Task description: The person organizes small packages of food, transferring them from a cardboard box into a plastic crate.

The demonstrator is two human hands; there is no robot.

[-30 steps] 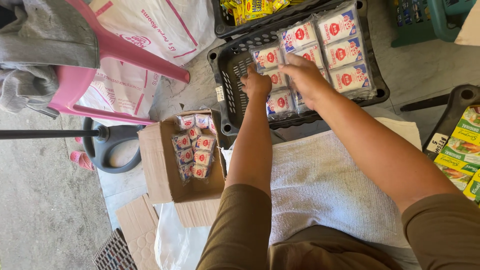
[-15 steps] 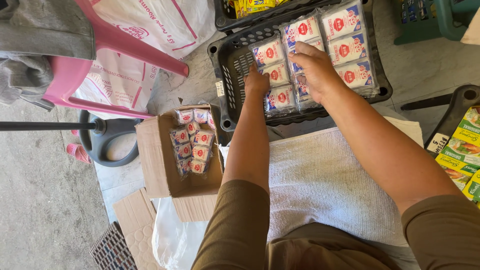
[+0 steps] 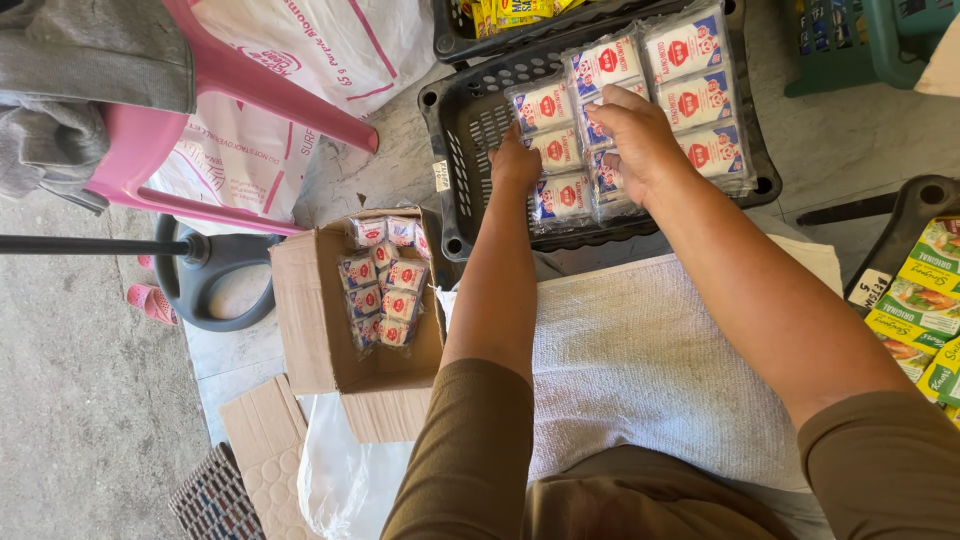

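Both hands press flat on the clear plastic sleeves of small white-and-blue packets [image 3: 560,150] lying in rows inside the black slotted plastic crate [image 3: 470,130]: the right hand [image 3: 640,140], fingers curled over one sleeve's edge, apparently squaring it; the left hand [image 3: 515,165] steadies the neighbouring sleeve. Left of the crate, an open cardboard box [image 3: 310,320] holds more packets.

Under right hand [image 3: 640,140], some packs [image 3: 608,185] partly hidden. Left hand [image 3: 516,160] fingertips out of sight behind a pack. Top crate [image 3: 450,30] and green packets [image 3: 925,300] cut by frame edges.
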